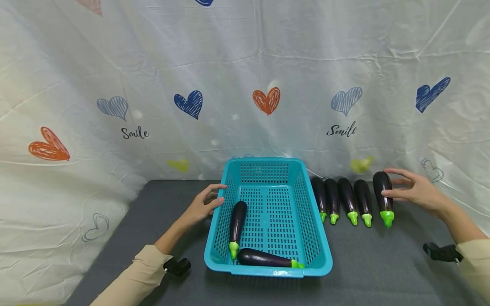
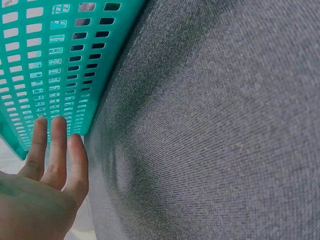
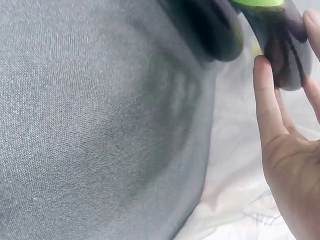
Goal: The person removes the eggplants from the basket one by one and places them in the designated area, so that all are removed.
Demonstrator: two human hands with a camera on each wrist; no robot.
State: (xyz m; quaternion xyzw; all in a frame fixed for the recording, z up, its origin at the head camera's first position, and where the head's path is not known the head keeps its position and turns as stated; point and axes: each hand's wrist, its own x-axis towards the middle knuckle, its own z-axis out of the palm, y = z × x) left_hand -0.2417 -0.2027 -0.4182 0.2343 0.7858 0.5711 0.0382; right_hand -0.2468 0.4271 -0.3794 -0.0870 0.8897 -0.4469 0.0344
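1. Right hand (image 1: 418,193): thumb and fingers parted about the width of one eggplant, gripping its body from the outer side.
2. Held eggplant (image 1: 382,189): at the right end of the row, just apart from its neighbour; glossy dark purple, bright green cap toward the person. It appears raised, though contact with the tabletop (image 1: 360,263) is hard to rule out.
3. Handling, as judged: light to moderate weight, firm, smooth enough to slip or roll under a loose pinch; skin possibly open to bruising if real. Best hold: across the thick middle, thumb opposite fingers, rather than by the narrow cap.
4. Left hand (image 1: 203,206): fingers extended and loosely apart, at the left side of the basket; no eggplant in it. Firm contact with the wall cannot be told.
5. Blue plastic basket (image 1: 275,221): rectangular, slotted floor and walls, on the tabletop; probably light and apt to slide.
6. Basket contents, two eggplants: one lengthwise near the left wall (image 1: 237,225), cap toward the person; one crosswise along the near wall (image 1: 266,258), cap to the right.
7. Row of four eggplants (image 1: 347,195): on the tabletop between basket and held eggplant, caps toward the person.
8. Backdrop sheet (image 1: 229,46): white, printed with hearts and "Smile", behind all.
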